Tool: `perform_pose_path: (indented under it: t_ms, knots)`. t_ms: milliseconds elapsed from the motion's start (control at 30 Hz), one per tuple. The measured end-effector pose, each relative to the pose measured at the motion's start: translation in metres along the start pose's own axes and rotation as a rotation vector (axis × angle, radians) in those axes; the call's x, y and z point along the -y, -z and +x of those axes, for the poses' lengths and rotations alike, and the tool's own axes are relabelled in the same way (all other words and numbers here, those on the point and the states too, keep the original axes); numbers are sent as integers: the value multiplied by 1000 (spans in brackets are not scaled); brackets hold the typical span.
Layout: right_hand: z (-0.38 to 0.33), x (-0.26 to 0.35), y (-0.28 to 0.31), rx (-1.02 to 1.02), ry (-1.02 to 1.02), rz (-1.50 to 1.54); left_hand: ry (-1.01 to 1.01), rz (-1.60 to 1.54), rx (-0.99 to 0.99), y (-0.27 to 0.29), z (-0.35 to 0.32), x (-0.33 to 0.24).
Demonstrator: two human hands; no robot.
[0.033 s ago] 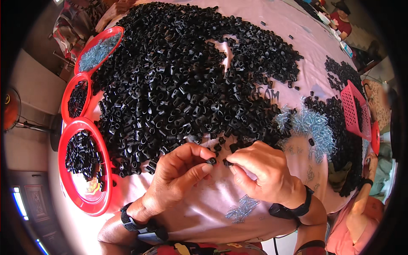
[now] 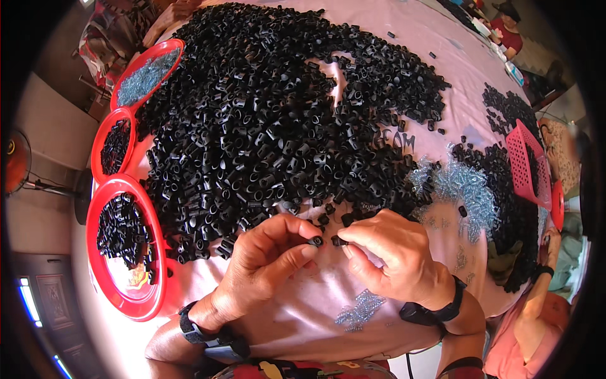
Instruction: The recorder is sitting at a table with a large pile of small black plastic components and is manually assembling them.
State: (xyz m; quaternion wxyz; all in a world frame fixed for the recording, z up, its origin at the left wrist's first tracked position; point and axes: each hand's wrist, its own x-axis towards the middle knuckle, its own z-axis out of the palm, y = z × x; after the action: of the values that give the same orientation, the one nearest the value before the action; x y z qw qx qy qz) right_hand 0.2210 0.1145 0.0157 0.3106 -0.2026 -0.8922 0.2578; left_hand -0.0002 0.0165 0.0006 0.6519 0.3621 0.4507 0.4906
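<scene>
Small black plastic tubes (image 2: 317, 240), pinched between both hands, glossy heap (image 2: 271, 120) behind

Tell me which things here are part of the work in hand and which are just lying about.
In use: left hand and right hand, each pinching a small black piece; black pile; nearest red tray.
Lying about: pink basket, floor fan.

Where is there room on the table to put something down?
Bare pink cloth shows near the table's front edge, under both hands, between the red plate and some small silvery bits. More shows at the far side, past the black pile. The middle is crowded with black pieces.
</scene>
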Motion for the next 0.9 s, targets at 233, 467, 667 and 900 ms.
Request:
perform_pose_path:
  t_ms: [233, 467, 667, 900]
  knots:
    - [1, 2, -4, -60, 45, 72, 74, 53, 63, -8, -5, 0]
    - [-1, 5, -4, -25, 43, 62, 90, 41, 53, -9, -4, 1]
    - [0, 5, -2, -15, 10, 148, 123, 52, 58, -9, -5, -1]
    - [2, 5, 1, -20, -30, 194, 189, -17, 87, -9, -4, -6]
